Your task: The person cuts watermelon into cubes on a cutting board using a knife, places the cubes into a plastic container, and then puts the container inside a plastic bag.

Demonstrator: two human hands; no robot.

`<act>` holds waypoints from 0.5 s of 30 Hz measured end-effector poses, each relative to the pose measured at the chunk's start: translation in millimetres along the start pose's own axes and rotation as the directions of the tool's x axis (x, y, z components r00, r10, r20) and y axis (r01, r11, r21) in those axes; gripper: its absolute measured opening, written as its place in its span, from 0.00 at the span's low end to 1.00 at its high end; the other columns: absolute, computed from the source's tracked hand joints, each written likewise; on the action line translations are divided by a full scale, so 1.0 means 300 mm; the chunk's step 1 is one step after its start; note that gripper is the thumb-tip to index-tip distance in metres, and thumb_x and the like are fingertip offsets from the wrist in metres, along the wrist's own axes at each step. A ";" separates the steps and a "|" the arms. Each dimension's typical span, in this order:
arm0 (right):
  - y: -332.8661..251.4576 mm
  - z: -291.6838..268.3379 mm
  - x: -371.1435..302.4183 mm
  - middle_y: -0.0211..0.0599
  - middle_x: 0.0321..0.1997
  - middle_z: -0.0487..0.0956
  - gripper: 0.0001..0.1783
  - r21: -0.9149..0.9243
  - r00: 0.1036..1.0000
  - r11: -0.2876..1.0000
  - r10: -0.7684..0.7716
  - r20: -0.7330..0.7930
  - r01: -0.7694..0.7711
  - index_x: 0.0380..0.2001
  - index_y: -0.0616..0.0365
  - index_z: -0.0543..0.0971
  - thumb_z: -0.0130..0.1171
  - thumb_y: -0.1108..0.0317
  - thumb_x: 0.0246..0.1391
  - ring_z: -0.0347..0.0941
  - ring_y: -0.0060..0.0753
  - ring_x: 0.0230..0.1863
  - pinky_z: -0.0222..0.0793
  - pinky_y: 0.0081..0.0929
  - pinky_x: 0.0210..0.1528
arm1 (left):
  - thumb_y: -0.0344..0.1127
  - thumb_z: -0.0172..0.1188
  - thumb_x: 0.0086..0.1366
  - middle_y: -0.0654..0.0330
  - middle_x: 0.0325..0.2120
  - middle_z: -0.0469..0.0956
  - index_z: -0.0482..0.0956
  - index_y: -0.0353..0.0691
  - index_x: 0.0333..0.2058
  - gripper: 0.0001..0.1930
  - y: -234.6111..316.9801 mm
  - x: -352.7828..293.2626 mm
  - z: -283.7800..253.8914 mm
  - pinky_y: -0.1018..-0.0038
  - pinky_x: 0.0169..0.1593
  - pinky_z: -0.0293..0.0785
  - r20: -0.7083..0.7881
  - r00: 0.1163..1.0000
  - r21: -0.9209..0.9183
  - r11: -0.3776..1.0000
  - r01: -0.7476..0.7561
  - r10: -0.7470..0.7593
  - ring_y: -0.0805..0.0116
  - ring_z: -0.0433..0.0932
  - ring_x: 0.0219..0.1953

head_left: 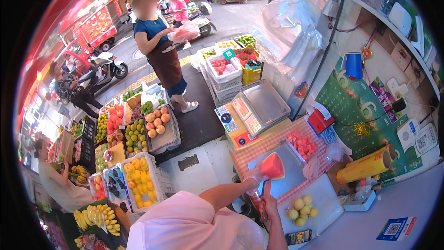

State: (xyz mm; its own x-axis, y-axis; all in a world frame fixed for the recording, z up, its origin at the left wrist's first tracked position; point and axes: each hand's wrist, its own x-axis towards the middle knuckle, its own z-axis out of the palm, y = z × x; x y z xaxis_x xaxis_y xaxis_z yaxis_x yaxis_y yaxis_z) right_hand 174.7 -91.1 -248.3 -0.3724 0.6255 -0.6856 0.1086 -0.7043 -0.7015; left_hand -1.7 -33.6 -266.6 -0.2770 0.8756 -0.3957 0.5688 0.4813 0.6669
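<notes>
A wedge of red watermelon [273,165] rests on a grey cutting board [294,176] on the counter. Wrapped in a clear plastic glove, my left hand [253,178] holds the wedge at its left side. Close beside it, my right hand [268,202] is closed round a knife [264,214], whose upper end reaches toward the near side of the wedge. Just past the board stands a clear tray of cut watermelon chunks [301,145]. Several pale yellow round fruits [303,209] lie on a white board [323,203] to the right of my right hand.
A weighing scale [260,106] stands at the counter's far end. To the right are yellow rolls of wrap [365,164] and a red box [319,119]. A phone [298,237] lies near me. Fruit crates [140,180] fill the left; a person in an apron [165,62] stands beyond.
</notes>
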 end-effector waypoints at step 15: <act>0.217 -0.044 -0.208 0.39 0.14 0.73 0.16 -0.548 0.770 0.778 -0.541 -0.338 0.307 0.28 0.61 0.70 0.47 0.59 0.65 0.70 0.32 0.14 0.63 0.35 0.16 | 0.49 0.62 0.60 0.40 0.36 0.80 0.50 0.36 0.61 0.40 0.036 -0.122 0.005 0.54 0.44 0.75 0.077 0.997 -0.016 1.000 0.003 -0.001 0.42 0.80 0.40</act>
State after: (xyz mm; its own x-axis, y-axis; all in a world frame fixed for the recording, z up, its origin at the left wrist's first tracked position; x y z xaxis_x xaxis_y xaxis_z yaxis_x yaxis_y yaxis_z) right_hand 217.2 -171.6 -253.8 -0.0341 0.9763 -0.2137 0.4752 -0.1722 -0.8629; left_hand 15.7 -60.5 -246.1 -0.2170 0.8692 -0.4444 0.5555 0.4843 0.6759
